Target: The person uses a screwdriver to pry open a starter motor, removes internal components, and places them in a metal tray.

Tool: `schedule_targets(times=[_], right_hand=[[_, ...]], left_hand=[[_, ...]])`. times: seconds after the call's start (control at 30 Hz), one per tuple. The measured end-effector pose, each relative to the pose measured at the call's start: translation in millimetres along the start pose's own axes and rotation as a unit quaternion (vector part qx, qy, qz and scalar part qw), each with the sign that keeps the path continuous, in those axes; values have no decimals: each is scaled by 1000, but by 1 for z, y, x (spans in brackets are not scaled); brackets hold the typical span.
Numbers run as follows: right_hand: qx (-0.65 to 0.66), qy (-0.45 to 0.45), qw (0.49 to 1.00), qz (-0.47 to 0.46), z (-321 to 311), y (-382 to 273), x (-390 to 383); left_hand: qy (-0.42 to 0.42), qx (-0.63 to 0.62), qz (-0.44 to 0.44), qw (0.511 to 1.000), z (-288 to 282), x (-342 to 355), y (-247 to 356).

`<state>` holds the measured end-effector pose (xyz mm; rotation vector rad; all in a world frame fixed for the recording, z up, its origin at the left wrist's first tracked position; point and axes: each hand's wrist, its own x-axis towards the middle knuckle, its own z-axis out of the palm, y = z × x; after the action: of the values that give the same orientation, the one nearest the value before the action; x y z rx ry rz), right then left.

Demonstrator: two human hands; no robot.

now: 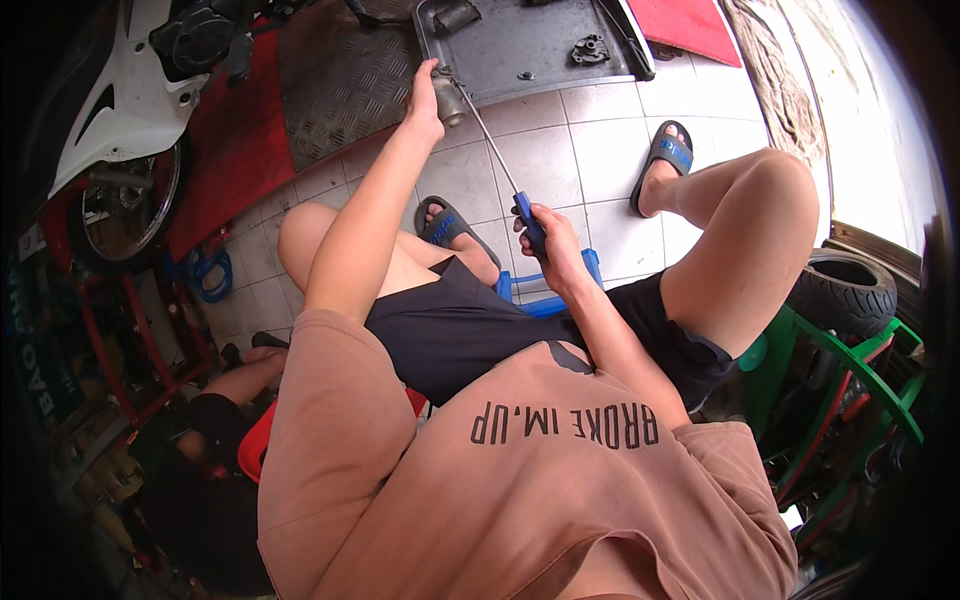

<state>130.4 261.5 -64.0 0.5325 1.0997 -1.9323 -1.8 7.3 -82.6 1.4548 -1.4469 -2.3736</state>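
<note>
My left hand (424, 103) is closed around a small cylindrical metal part (453, 108), held up beside the near left corner of a dark metal tray (520, 55). My right hand (556, 245) grips the blue handle of a long screwdriver (527, 215). Its thin shaft slants up and to the left, and the tip meets the upper end of the metal part; the exact contact point is too small to make out. In the tray lie a dark, irregular metal part (590, 50), a second cylindrical part (457, 19) and a small nut-like piece (525, 76).
A white motorcycle (120, 95) stands at the far left by red matting (235, 150) and a tread plate (340, 80). Coiled blue hose (210, 275) lies on the tiles. A tyre (845, 290) rests on a green rack (850, 375) at right. Another person (215, 415) is at lower left.
</note>
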Motion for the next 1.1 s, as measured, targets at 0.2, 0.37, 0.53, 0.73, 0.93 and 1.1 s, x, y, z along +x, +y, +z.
schedule_targets(times=[0.2,0.37,0.53,0.73,0.93,1.1], right_hand=[[-28,27,998,-39,-1,-1,1],[-21,32,998,-44,-2,0,1],[-16,37,998,-55,-3,0,1],[-19,41,998,-49,-2,-1,0],[-38,54,996,-56,2,-4,-2],[-38,58,996,-59,2,-4,-1]], left_hand=[[1,0,7,1000,-2,1,1],[3,-2,10,1000,-1,0,-1],[-1,4,6,1000,-2,1,-1],[-15,-2,9,1000,-3,3,-1],[-17,-1,10,1000,0,-1,-1],[4,3,8,1000,-3,5,-2]])
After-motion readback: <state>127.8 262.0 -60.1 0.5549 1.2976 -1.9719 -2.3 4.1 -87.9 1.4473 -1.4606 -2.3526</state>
